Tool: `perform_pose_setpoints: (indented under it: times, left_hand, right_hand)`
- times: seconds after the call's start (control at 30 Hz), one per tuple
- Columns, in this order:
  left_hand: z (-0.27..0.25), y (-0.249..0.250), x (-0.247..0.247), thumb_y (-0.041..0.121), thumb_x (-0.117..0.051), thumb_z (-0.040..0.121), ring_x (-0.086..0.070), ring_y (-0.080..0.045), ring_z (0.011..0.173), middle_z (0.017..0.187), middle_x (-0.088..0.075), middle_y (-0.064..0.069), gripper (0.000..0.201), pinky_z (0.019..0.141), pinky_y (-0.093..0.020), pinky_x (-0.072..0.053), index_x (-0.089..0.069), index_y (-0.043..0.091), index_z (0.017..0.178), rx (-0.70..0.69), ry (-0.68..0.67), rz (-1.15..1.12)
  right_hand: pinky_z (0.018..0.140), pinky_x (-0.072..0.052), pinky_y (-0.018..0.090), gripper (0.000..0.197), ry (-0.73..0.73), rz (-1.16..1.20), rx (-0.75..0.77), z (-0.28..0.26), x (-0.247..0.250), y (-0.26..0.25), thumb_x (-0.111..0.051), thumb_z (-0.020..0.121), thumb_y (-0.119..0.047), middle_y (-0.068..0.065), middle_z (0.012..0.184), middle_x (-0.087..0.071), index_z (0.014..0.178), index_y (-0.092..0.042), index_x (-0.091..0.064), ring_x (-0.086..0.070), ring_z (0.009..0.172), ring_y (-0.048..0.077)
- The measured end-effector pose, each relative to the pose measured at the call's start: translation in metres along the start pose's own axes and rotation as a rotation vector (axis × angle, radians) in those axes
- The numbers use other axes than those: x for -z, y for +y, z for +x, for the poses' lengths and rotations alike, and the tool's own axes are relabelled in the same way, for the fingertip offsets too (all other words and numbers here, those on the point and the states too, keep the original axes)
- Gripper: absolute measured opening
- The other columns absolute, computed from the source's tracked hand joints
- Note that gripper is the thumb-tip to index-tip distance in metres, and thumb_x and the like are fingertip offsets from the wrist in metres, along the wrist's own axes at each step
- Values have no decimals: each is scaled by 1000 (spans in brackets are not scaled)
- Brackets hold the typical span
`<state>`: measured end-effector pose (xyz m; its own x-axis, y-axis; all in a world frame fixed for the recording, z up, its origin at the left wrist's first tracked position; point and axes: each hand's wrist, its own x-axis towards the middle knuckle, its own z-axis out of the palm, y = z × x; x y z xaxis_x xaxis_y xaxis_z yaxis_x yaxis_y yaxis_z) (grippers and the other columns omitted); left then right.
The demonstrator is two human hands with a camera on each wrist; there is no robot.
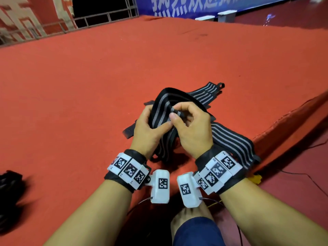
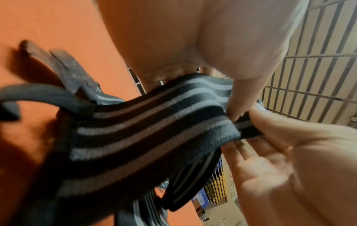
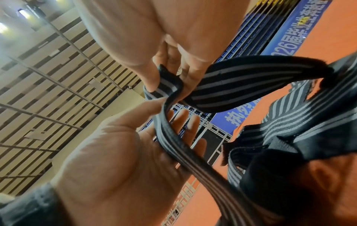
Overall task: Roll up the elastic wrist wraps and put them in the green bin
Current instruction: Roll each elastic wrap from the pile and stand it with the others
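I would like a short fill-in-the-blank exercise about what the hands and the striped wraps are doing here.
1. Both hands hold one black wrist wrap with ____ stripes.
2. The right hand pinches the wrap's ____ to begin the roll.
3. The left hand supports the wrap with its ____ on top.
4. More wraps lie on the ____ carpet.

Missing words: grey; end; thumb; red
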<state>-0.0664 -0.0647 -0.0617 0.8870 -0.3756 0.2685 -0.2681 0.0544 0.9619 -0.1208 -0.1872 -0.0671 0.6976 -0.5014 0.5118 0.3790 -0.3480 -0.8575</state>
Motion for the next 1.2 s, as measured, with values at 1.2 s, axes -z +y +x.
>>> perform_pose_setpoints:
  times: [1.2]
  left_hand:
    - [-78, 8, 120, -10, -72, 78, -62, -4, 72, 78, -67, 9, 30, 70, -25, -52, -64, 16, 90, -64, 571, 133]
  right_hand:
    - [87, -56, 44, 30, -101, -140, -379, -59, -59, 17, -75, 73, -39, 5, 87, -76, 84, -11, -75, -70, 89, 27]
